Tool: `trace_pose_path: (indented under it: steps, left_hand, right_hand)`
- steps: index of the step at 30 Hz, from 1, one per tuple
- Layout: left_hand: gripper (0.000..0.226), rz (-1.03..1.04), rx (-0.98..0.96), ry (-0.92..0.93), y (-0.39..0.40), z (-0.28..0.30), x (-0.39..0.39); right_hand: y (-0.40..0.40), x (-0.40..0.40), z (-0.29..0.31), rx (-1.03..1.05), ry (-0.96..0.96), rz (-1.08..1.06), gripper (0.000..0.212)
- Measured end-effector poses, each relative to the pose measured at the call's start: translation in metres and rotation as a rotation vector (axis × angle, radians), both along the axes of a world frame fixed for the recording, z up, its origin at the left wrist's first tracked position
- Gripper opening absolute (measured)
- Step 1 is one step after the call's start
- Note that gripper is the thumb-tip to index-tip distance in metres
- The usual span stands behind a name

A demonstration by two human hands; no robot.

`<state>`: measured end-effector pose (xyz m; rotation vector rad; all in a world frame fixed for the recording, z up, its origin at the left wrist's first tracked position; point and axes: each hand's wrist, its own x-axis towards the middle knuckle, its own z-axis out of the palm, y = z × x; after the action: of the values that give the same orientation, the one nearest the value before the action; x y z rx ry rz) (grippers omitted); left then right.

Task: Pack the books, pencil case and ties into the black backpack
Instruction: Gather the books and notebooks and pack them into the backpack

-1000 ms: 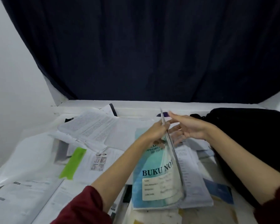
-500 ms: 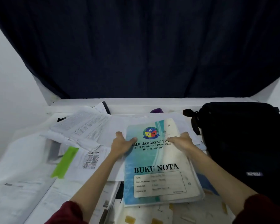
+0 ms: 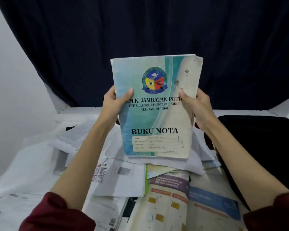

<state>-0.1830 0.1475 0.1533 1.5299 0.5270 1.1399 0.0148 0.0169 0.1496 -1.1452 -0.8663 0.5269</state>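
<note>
I hold a worn teal and cream notebook [image 3: 155, 114] marked BUKU NOTA upright in front of me, above the table. My left hand [image 3: 114, 104] grips its left edge and my right hand [image 3: 197, 105] grips its right edge, thumbs on the cover. The black backpack [image 3: 260, 147] lies on the table to the right, partly behind my right forearm. An open book with orange and purple pages [image 3: 172, 197] lies below the notebook. I see no pencil case or ties.
Loose printed papers [image 3: 40, 164] and open booklets [image 3: 122, 179] cover the white table on the left and in the middle. A dark blue curtain [image 3: 140, 30] hangs behind the table. A pale wall [image 3: 10, 80] stands at the left.
The notebook lay flat on the pile with both hands at its far corners. Now both hands have lifted it upright off the table towards me.
</note>
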Motion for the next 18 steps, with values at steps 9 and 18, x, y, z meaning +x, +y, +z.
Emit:
trace_pose_path:
  steps: [9,18]
  left_hand:
    - [0.048,-0.020,-0.148,0.100,-0.001,-0.059,0.015]
    - [0.036,-0.007,-0.246,0.051,-0.007,-0.092,0.022]
  right_hand:
    - [0.003,0.002,-0.050,-0.211,-0.010,0.006,0.046]
    - [0.013,-0.010,-0.084,-0.220,0.171,-0.027,0.078]
